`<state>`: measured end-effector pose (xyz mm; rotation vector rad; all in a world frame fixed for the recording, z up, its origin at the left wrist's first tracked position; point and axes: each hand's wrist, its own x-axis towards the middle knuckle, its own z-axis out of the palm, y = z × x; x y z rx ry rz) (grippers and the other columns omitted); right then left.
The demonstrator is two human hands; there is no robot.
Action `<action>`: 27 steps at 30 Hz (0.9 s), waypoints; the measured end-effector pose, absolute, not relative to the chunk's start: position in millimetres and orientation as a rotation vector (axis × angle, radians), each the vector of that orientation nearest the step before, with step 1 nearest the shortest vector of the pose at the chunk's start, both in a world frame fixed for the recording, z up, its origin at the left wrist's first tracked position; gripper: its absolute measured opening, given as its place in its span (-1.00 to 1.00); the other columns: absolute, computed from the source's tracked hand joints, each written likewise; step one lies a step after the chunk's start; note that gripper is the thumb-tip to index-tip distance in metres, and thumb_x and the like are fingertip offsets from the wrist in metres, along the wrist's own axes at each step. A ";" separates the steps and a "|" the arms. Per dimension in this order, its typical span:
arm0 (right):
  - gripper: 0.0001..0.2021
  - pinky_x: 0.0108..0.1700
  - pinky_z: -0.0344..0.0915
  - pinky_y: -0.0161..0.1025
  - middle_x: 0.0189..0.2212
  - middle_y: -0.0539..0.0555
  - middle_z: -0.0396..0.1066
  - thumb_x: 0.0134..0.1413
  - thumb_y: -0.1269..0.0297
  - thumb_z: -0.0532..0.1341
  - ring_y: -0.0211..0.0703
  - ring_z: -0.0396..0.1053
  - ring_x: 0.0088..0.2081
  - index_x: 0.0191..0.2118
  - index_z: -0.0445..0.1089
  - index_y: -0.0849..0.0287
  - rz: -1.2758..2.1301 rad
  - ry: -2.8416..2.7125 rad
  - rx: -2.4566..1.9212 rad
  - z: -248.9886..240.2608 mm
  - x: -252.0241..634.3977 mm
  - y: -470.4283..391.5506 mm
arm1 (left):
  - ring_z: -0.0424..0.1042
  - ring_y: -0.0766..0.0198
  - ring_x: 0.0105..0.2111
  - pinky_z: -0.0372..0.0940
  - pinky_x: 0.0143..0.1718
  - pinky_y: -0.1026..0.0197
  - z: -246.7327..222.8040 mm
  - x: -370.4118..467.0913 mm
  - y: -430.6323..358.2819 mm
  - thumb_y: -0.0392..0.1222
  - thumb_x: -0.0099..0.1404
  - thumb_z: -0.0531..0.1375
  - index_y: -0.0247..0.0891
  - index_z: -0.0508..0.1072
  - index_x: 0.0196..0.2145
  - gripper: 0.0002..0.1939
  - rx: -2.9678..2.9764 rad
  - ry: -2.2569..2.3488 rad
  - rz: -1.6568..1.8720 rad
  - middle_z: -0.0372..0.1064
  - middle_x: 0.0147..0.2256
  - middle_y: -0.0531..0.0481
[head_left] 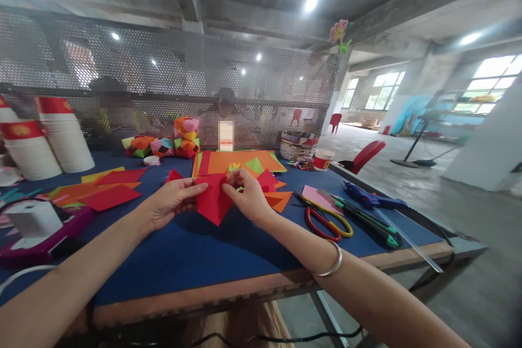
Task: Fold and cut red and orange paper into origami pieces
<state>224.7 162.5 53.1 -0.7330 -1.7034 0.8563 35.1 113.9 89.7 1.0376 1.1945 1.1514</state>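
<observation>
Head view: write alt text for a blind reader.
A person's left hand and right hand hold pointed red paper over a blue table. Scissors with red and yellow handles lie to the right; stacked white paper cups stand left.

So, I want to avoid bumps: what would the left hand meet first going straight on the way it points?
Beyond the red paper it holds, the left hand would probably meet the right hand, though depth is unclear here.
</observation>
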 end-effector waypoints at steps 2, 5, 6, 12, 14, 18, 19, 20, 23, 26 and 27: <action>-0.88 -0.26 0.32 -0.22 -0.47 -0.11 0.32 0.05 0.25 0.22 -0.20 0.35 -0.40 -0.29 0.26 0.07 0.838 -1.702 -0.728 53.6 224.2 161.8 | 0.59 0.31 -0.49 0.47 -0.49 0.37 90.6 35.5 112.5 -0.32 0.14 0.50 -0.35 0.68 -0.26 -0.81 1.012 1.203 1.127 0.69 -0.32 -0.15; -0.92 -0.27 0.34 -0.23 -0.44 -0.08 0.35 0.07 0.27 0.21 -0.19 0.38 -0.38 -0.30 0.29 0.08 0.822 -1.726 -0.721 54.0 223.2 158.8 | 0.58 0.32 -0.54 0.47 -0.52 0.38 90.7 36.0 111.6 -0.41 0.20 0.44 -0.38 0.68 -0.30 -0.91 0.973 1.223 1.120 0.68 -0.38 -0.15; -0.93 -0.27 0.36 -0.23 -0.43 -0.06 0.38 0.07 0.27 0.22 -0.19 0.39 -0.37 -0.31 0.30 0.08 0.823 -1.735 -0.718 54.1 223.1 157.5 | 0.57 0.32 -0.55 0.47 -0.52 0.38 90.5 36.2 111.6 -0.44 0.21 0.42 -0.37 0.68 -0.31 -0.92 0.961 1.230 1.128 0.67 -0.39 -0.14; -0.89 -0.06 0.45 -0.11 -0.18 0.11 0.49 0.12 0.36 0.26 -0.06 0.45 -0.12 -0.21 0.47 0.11 0.425 -1.909 -0.696 54.1 227.3 152.1 | 0.59 0.33 -0.55 0.48 -0.52 0.40 92.1 37.8 111.6 -0.52 0.35 0.26 -0.36 0.67 -0.34 -0.79 0.907 1.242 1.211 0.66 -0.44 -0.10; -0.81 0.06 0.45 -0.03 -0.06 0.18 0.48 0.13 0.39 0.27 0.01 0.44 -0.02 -0.13 0.53 0.10 0.222 -1.950 -0.682 54.6 229.8 150.9 | 0.59 0.32 -0.56 0.48 -0.53 0.40 93.2 38.3 111.7 -0.53 0.37 0.23 -0.37 0.66 -0.34 -0.77 0.892 1.239 1.230 0.65 -0.45 -0.11; -0.45 0.27 0.33 0.09 0.22 0.19 0.42 0.06 0.58 0.17 0.08 0.36 0.20 0.16 0.51 0.07 -0.017 -2.144 -0.589 56.2 233.5 146.9 | 0.59 0.32 -0.58 0.48 -0.52 0.40 95.2 39.3 111.7 -0.56 0.38 0.19 -0.36 0.64 -0.39 -0.71 0.864 1.223 1.271 0.65 -0.45 -0.11; -0.36 0.31 0.28 0.11 0.29 0.17 0.38 0.04 0.61 0.14 0.08 0.31 0.28 0.24 0.46 0.08 -0.048 -2.216 -0.561 56.4 234.1 145.9 | 0.58 0.33 -0.58 0.48 -0.52 0.40 95.8 39.5 111.5 -0.56 0.38 0.18 -0.36 0.63 -0.40 -0.70 0.858 1.217 1.281 0.65 -0.45 -0.11; -0.30 0.36 0.24 0.12 0.35 0.16 0.34 0.02 0.63 0.12 0.07 0.24 0.35 0.30 0.41 0.10 -0.069 -2.285 -0.538 56.3 234.5 145.0 | 0.59 0.33 -0.58 0.48 -0.52 0.40 96.3 39.7 111.2 -0.57 0.38 0.18 -0.36 0.63 -0.41 -0.70 0.853 1.212 1.287 0.65 -0.45 -0.11; -0.24 0.42 0.15 0.13 0.38 0.15 0.32 0.03 0.64 0.10 0.04 0.13 0.45 0.39 0.30 0.17 -0.085 -2.418 -0.514 54.7 235.1 144.5 | 0.60 0.30 -0.55 0.49 -0.50 0.38 97.7 40.1 110.2 -0.56 0.36 0.18 -0.38 0.64 -0.38 -0.72 0.845 1.195 1.276 0.66 -0.42 -0.15; -0.26 0.43 0.15 0.11 0.37 0.18 0.33 0.05 0.60 0.12 0.04 0.14 0.45 0.40 0.28 0.22 -0.078 -2.446 -0.527 52.7 235.0 146.5 | 0.61 0.28 -0.52 0.49 -0.49 0.37 98.3 39.0 109.4 -0.55 0.35 0.19 -0.39 0.66 -0.36 -0.74 0.840 1.175 1.254 0.67 -0.38 -0.17; -0.27 0.43 0.16 0.11 0.37 0.20 0.33 0.06 0.59 0.13 0.05 0.16 0.45 0.40 0.28 0.23 -0.075 -2.442 -0.525 52.3 234.9 147.3 | 0.61 0.28 -0.52 0.49 -0.48 0.37 98.0 38.1 109.4 -0.54 0.35 0.20 -0.38 0.66 -0.37 -0.75 0.838 1.168 1.252 0.67 -0.38 -0.16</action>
